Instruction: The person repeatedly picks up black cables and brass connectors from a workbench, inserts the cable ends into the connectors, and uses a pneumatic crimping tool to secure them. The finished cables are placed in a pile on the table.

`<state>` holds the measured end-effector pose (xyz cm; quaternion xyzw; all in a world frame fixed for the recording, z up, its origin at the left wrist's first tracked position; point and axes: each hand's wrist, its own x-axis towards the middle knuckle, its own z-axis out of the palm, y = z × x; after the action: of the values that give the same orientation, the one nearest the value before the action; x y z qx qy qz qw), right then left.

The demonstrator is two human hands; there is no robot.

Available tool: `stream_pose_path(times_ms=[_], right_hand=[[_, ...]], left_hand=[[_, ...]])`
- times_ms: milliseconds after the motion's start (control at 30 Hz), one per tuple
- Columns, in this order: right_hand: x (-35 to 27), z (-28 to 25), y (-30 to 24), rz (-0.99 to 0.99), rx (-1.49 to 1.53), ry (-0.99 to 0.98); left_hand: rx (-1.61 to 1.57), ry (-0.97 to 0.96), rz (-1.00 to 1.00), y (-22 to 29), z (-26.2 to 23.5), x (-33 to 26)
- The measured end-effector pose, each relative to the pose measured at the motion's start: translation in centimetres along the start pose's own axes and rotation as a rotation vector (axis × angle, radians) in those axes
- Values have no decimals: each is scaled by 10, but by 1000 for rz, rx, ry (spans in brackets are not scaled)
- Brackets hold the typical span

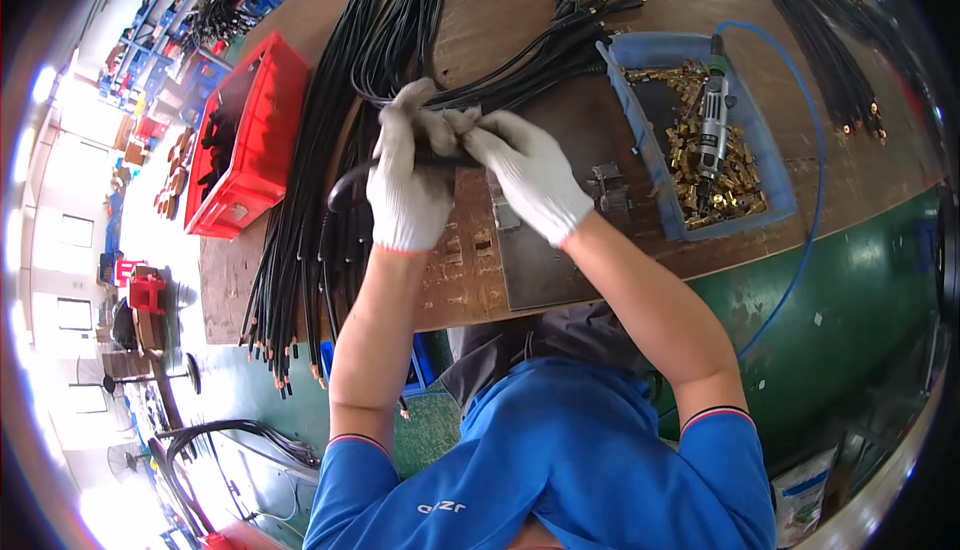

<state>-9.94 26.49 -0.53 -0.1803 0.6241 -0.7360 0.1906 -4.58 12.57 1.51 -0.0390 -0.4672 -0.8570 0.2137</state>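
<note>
Black cable (345, 187) crosses the left grip (405, 175), bending out leftward.

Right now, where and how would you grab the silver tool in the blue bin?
I'd take the silver tool around its mid-barrel, from above and slightly left. It lies lengthwise on loose brass pieces, its straight barrel exposed on top. The blue hose leaves near its far end and curves right, so a left-leaning approach should keep clear.
</note>
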Motion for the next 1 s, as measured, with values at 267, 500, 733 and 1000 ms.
stream_pose_path(times_ms=[267,500,733,1000], right_hand=[[119,-22,66,-43,238,291],[79,-20,24,24,277,-42],[85,-26,48,-159,228,88],[84,-27,45,-211,-42,86]], left_hand=[[326,-131,-200,-65,-26,86],[636,-97,-169,-92,-51,90],[931,-373,72,-87,-33,92],[594,-100,-88,-96,-31,73]])
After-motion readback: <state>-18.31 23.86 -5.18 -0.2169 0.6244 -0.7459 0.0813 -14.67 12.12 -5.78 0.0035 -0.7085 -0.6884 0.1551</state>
